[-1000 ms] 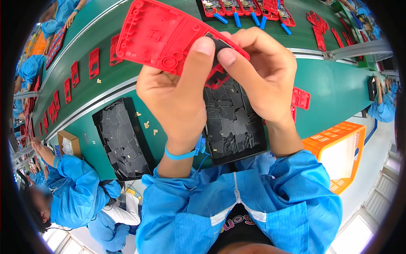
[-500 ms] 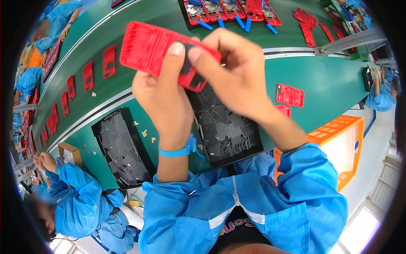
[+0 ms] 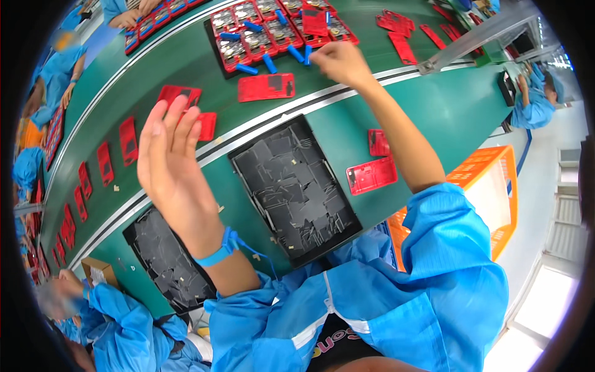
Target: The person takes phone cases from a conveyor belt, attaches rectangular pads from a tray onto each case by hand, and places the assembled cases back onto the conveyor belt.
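Observation:
My left hand (image 3: 176, 158) is raised with its fingers stretched out and holds nothing. Behind its fingertips lie red plastic covers (image 3: 180, 95) on the green belt. My right hand (image 3: 344, 64) reaches to the near edge of a tray of red cases, its fingers drawn together beside a blue cylinder (image 3: 308, 54). Whatever is in its fingertips, if anything, is hidden. Between the hands, a red cover (image 3: 266, 87) with a dark patch at one end lies flat just in front of the tray (image 3: 226, 62).
Black trays of dark grey sheets (image 3: 297, 186) (image 3: 170, 260) stand on the green table. Two red covers (image 3: 372, 175) lie right of the nearer tray. An orange crate (image 3: 505, 204) stands at right. More red covers (image 3: 127, 141) line the belt; co-workers in blue sit left and far right.
Both hands held a red cover; they have parted and let go of it. My left hand moved left and opened, my right moved to the tray's edge. The view has shifted too.

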### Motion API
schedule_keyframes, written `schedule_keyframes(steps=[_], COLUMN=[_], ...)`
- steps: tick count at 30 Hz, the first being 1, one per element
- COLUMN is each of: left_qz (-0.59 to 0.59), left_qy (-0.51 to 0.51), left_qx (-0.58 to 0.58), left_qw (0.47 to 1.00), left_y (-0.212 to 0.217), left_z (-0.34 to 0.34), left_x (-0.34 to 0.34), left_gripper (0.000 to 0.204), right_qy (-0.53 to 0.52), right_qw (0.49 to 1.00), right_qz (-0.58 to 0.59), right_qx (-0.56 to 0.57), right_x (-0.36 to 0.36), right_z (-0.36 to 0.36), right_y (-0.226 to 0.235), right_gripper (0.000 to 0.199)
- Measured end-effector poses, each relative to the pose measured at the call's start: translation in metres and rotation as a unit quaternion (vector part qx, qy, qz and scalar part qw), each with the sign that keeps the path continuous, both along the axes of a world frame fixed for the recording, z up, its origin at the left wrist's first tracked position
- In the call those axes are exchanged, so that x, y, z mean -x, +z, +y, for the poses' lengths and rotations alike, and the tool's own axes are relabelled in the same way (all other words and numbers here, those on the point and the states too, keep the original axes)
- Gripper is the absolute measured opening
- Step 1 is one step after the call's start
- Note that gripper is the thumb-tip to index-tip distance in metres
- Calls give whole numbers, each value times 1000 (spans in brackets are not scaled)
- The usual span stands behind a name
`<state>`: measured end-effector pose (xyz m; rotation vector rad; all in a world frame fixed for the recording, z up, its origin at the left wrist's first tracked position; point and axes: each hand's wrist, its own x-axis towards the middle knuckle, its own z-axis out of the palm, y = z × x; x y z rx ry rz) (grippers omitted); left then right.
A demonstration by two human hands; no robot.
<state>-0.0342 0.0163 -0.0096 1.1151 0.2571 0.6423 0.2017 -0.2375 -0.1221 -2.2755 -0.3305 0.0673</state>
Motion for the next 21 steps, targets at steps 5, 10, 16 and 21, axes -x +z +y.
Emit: schedule_keyframes(steps=[5,10,16,21], left_qz=[-7,9,131,111], left_qy=[10,-78,-211,-117], left_qx=[-7,-16,-54,-75], left_qw=[1000,997,967,984], left_y=[4,-12,-12,-23], left_z=[-2,-12,-41,-37], left_x=[-2,-12,-18,-21], left_gripper=[47,38,39,19], right_qy=[-263,-230,150,246], right_qw=[880,910,954,917], right_qz=[-238,-158,-259,-284], right_qx=[315,307,-9,-133], right_x=[-73,-83,69,138], right_z=[-147,-197,-30,24], right_y=[-27,-26,89,110], right_gripper=[78,63,75,57])
